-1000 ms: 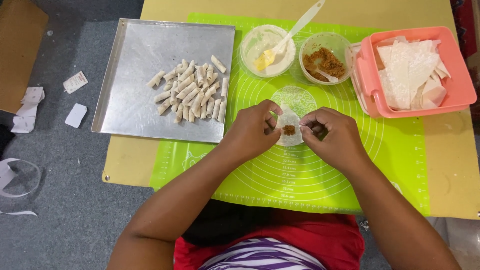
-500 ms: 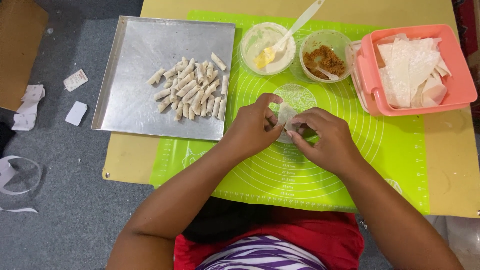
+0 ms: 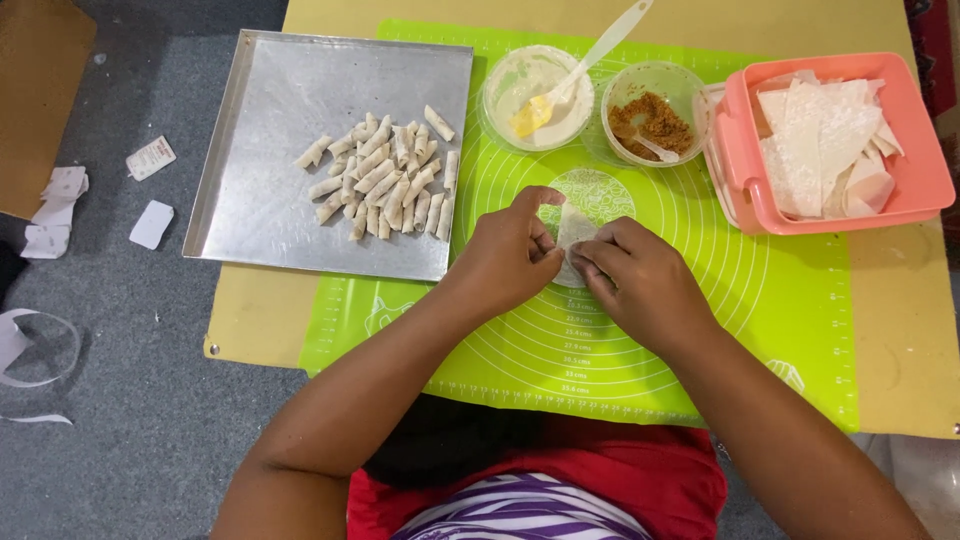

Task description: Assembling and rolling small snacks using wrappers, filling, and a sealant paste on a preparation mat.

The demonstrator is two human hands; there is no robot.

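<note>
A: What is seen closest?

B: Two arms are seen, stretched out over a green mat [image 3: 700, 300]. The left hand [image 3: 505, 255] and the right hand [image 3: 640, 280] are brought together. A small white wrapper [image 3: 576, 228] is pinched between the fingertips of both hands.

A: Where is the wrapper kept?

B: It is held low over the middle of the mat, on the round marks printed there. Only its top corner can be seen. The rest is hidden by the fingers.

A: How does it look?

B: It looks thin, pale and soft. It seems to be partly folded or rolled. The filling inside cannot be seen.

A: How much is done?

B: A good pile of little rolls [image 3: 385, 180] is laid on the metal tray [image 3: 260, 130], to the left. So many pieces look finished. This one looks half made.

A: How much is left?

B: Quite a lot, it is judged. A stack of white sheets [image 3: 820, 140] is kept in the pink box [image 3: 920, 190], far right. Brown filling [image 3: 645, 120] is left in a clear cup, with a small spoon in it. A pale paste is kept in the bowl [image 3: 520, 85] beside it, with a brush [image 3: 590, 60] laid across.
</note>
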